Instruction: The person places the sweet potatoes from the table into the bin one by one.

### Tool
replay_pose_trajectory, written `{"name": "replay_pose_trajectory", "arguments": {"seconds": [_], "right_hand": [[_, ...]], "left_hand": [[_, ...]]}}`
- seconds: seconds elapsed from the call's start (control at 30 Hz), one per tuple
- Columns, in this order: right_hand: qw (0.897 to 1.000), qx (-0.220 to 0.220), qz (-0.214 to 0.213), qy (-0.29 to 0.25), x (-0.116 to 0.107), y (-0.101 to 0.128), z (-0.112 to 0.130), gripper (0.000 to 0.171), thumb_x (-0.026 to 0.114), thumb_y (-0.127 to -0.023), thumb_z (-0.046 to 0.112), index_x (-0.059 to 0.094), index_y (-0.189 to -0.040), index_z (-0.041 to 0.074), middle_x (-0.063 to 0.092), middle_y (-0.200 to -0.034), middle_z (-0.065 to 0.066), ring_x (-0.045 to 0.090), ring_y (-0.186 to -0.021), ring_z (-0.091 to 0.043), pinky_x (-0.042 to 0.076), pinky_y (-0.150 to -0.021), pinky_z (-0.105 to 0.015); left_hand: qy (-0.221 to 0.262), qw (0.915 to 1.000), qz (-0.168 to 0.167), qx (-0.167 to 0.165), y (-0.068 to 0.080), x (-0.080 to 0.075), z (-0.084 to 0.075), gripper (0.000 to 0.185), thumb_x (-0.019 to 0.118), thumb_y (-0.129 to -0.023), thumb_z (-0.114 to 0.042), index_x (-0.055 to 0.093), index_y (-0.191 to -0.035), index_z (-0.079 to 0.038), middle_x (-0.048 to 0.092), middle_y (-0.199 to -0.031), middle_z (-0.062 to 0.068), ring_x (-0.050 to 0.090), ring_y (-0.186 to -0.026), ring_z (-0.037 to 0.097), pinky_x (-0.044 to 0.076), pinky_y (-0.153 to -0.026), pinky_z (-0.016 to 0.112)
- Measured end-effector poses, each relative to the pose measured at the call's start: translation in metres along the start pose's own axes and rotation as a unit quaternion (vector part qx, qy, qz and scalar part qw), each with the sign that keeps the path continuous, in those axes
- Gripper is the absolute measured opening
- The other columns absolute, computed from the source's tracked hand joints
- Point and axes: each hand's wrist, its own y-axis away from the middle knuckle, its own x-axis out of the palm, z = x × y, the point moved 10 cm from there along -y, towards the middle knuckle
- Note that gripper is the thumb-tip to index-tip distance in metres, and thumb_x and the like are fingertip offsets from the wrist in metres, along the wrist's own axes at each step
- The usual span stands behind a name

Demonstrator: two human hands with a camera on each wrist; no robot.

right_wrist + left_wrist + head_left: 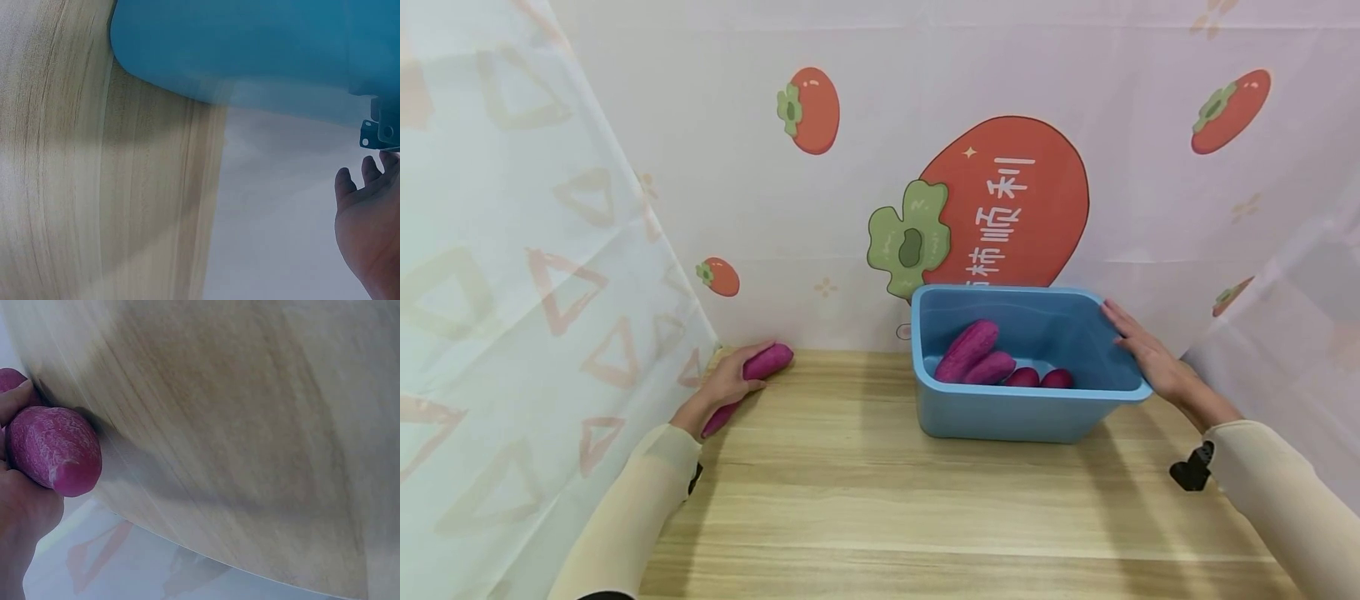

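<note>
At the left back of the table, my left hand (728, 380) grips a long purple sweet potato (769, 361), its fingers and thumb around the middle. Both ends stick out past the hand; the left wrist view shows one rounded end of the sweet potato (59, 450) close over the wood. On the other side, my right hand (1153, 357) rests with extended fingers on the right rim of a blue plastic bin (1000, 417). Inside the bin lie several purple sweet potatoes (967, 350), partly hidden by its front wall. The right wrist view catches the fingers (345, 184) beside the bin.
A light wooden table (850, 500) carries everything. White cloth printed with persimmons (1015, 200) hangs right behind the bin, and a cloth with triangles (565, 283) closes off the left side. Another cloth hangs at the right, near the right arm.
</note>
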Motion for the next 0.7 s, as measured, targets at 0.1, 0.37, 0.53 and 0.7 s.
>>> {"name": "replay_pose_trajectory", "arguments": {"seconds": [0.1, 0.37, 0.53, 0.7], "right_hand": [[1.0, -0.004, -0.001, 0.0, 0.0001, 0.0003, -0.0004, 0.056, 0.025, -0.116, 0.017, 0.011, -0.167, -0.002, -0.003, -0.174, -0.027, -0.008, -0.155, -0.059, -0.007, -0.109, -0.088], [1.0, -0.007, 0.001, 0.007, 0.0018, 0.0005, -0.0009, 0.056, 0.026, -0.116, 0.015, 0.011, -0.167, -0.003, -0.002, -0.175, -0.027, -0.006, -0.155, -0.06, -0.005, -0.109, -0.088], [1.0, 0.007, 0.005, 0.003, 0.0005, -0.0005, -0.001, 0.056, 0.025, -0.116, 0.017, 0.009, -0.167, -0.002, -0.005, -0.175, -0.026, -0.008, -0.155, -0.06, -0.007, -0.109, -0.088], [1.0, 0.017, 0.004, 0.006, -0.0004, -0.0008, -0.0031, 0.057, 0.024, -0.116, 0.018, 0.008, -0.167, 0.0, -0.006, -0.175, -0.025, -0.009, -0.155, -0.06, -0.006, -0.108, -0.089]], "left_hand": [[0.002, 1.0, 0.002, -0.002, -0.0005, 0.0015, 0.0019, 0.079, 0.081, -0.085, 0.01, 0.047, -0.156, 0.001, 0.048, -0.156, 0.032, 0.043, -0.144, 0.054, 0.03, -0.12, 0.067], [0.002, 0.9997, 0.012, -0.021, 0.001, 0.0042, 0.008, 0.081, 0.079, -0.086, 0.011, 0.045, -0.159, -0.002, 0.046, -0.159, 0.03, 0.041, -0.147, 0.052, 0.028, -0.122, 0.066], [0.003, 0.9996, 0.014, -0.023, 0.0003, 0.0024, 0.0047, 0.08, 0.08, -0.086, 0.008, 0.046, -0.158, -0.002, 0.046, -0.158, 0.031, 0.041, -0.146, 0.053, 0.029, -0.121, 0.067], [0.007, 0.9997, 0.015, -0.02, -0.0009, 0.0001, -0.0007, 0.08, 0.081, -0.086, 0.007, 0.047, -0.157, -0.001, 0.046, -0.158, 0.031, 0.041, -0.146, 0.054, 0.03, -0.12, 0.068]]}}
